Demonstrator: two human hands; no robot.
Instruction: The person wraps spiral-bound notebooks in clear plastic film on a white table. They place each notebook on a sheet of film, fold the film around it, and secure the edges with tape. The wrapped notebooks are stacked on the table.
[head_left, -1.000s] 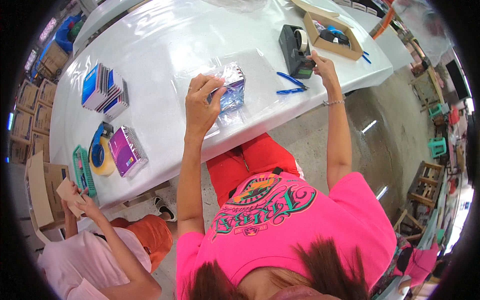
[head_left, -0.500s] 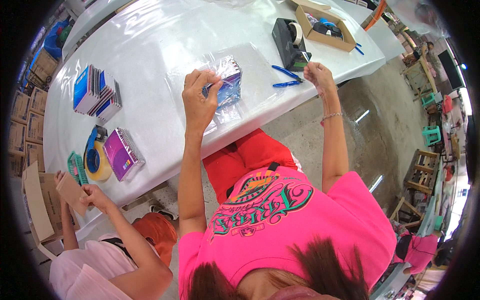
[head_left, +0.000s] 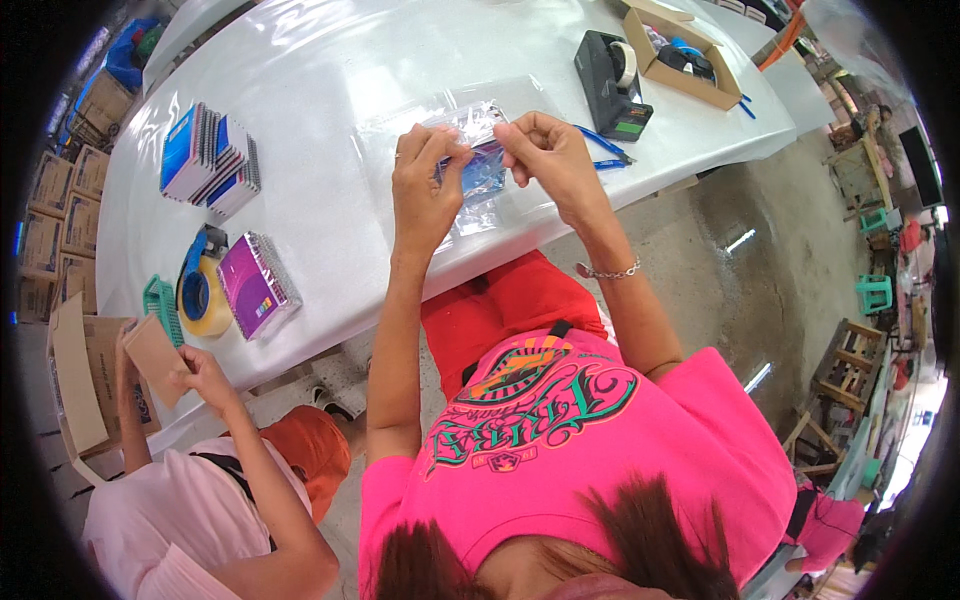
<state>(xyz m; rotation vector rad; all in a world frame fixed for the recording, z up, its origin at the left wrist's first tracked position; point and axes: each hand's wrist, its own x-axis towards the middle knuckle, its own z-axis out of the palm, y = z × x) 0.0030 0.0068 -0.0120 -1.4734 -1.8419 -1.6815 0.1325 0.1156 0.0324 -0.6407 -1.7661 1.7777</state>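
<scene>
A blue-and-purple spiral notebook bundle (head_left: 485, 178) lies under clear plastic wrap (head_left: 460, 218) on the white-covered table, partly hidden by my hands. My left hand (head_left: 428, 185) pinches a fold of the wrap at the bundle's left side, thumb against fingers. Close to its right, my right hand (head_left: 552, 160) has thumb and forefinger pressed together over the bundle's upper right. A small piece of tape appears to be in that pinch, hard to see at this size. Blue cutting pliers (head_left: 608, 150) lie just beyond my right hand, beside the black tape dispenser (head_left: 612, 88).
Stacked blue notebooks (head_left: 205, 160) stand at the left. Nearer are a purple notebook bundle (head_left: 252, 287), a tape roll (head_left: 208, 305) and a green basket (head_left: 160, 308). A co-worker's hand (head_left: 207, 380) holds brown cardboard. An open carton (head_left: 690, 75) sits far right.
My right hand has moved left from the tape dispenser to the wrapped bundle, beside my left hand. My left hand keeps its pinch on the wrap. The whole view has shifted slightly.
</scene>
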